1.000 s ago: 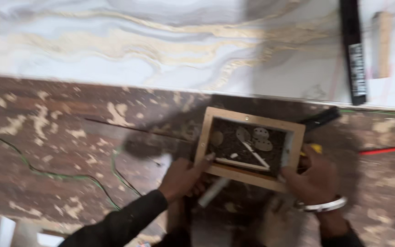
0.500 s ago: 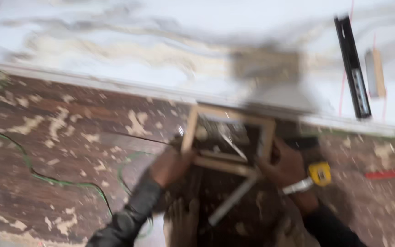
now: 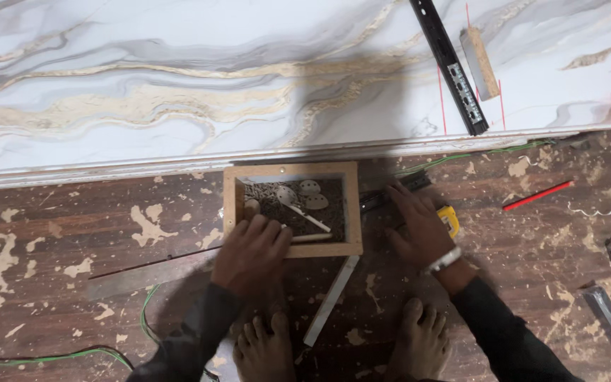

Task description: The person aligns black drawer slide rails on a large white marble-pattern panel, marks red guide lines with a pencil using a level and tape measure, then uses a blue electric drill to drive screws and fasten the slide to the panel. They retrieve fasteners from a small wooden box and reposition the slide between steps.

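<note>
The fingers (image 3: 266, 230) of the left hand (image 3: 249, 255) are spread and bent over the near left corner of a small wooden box (image 3: 351, 212); the fingertips reach inside it, but I cannot tell if they pinch anything. The box lies on the dark, paint-stained floor (image 3: 72, 219), just near of the edge of a large white marble-pattern panel (image 3: 178, 78). Inside the box are many small dark screws (image 3: 277, 209), some pale round pieces (image 3: 309, 187) and a thin white stick (image 3: 309, 219). A pale flat strip (image 3: 330, 301) lies on the floor near of the box, between the two bare feet. To the right, the right hand (image 3: 419, 230) rests flat on the floor with fingers stretched open, holding nothing; a yellow tape measure (image 3: 450, 219) is just beside it. Further right lies a red pencil (image 3: 537, 196). On the panel, far right, are a black metal rail (image 3: 450, 67) and a small wooden block (image 3: 480, 64).
</note>
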